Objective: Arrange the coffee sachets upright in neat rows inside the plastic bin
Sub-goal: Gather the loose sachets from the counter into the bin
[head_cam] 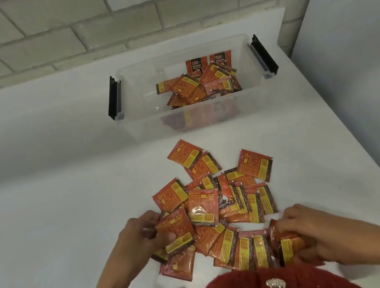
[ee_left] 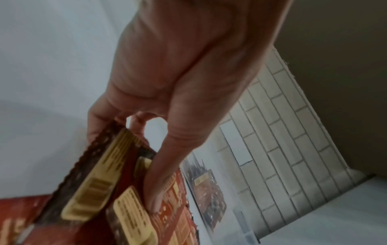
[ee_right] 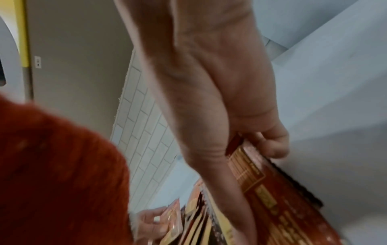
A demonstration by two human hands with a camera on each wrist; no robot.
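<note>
A loose pile of coffee sachets (head_cam: 219,203) is spread flat on the white table (head_cam: 44,188), at 6 o'clock from the clear plastic bin (head_cam: 190,117). More sachets are heaped untidily inside the bin, with two propped upright against its far wall. At 8 o'clock of the pile, the left hand (head_cam: 141,236) is closed in a grip on a few sachets. At 4 o'clock, a small stack (head_cam: 287,242) is gripped by the right hand (head_cam: 319,235).

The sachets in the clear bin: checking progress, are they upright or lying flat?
Mostly flat: orange coffee sachets lie jumbled in the clear plastic bin; two stand against its far wall.
</note>
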